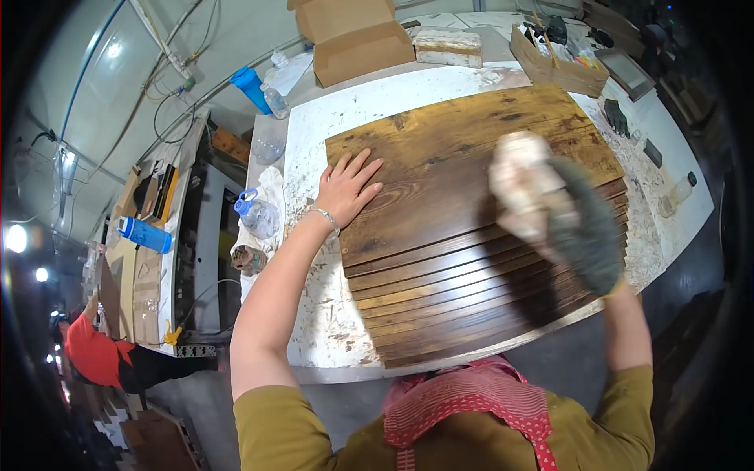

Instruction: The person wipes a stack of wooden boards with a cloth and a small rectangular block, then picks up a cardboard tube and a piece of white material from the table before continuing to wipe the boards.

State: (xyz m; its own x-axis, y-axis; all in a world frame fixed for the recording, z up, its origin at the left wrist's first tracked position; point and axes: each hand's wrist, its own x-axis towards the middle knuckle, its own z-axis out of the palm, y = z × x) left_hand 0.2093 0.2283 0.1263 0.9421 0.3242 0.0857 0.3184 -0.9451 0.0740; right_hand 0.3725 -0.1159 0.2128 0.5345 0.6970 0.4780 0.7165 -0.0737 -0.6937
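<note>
My bare left hand [351,190] lies flat on the top wooden board [440,184], near its left edge, with the fingers spread. Beneath that board, several more brown boards [463,294] are stacked in a stepped fan toward me. My right hand [585,228], in a dark grey glove, is closed on a crumpled whitish rag [522,180] with brown stains. Rag and glove are slightly blurred over the right part of the stack, casting a shadow on it. Whether the rag touches the wood, I cannot tell.
The stack lies on a white, stained table [322,314]. Left of it are a blue-handled bottle [258,213] and a blue cup [251,88]. An open cardboard box [361,43] and a tool box [558,63] stand behind. A person in red [94,349] is at far left.
</note>
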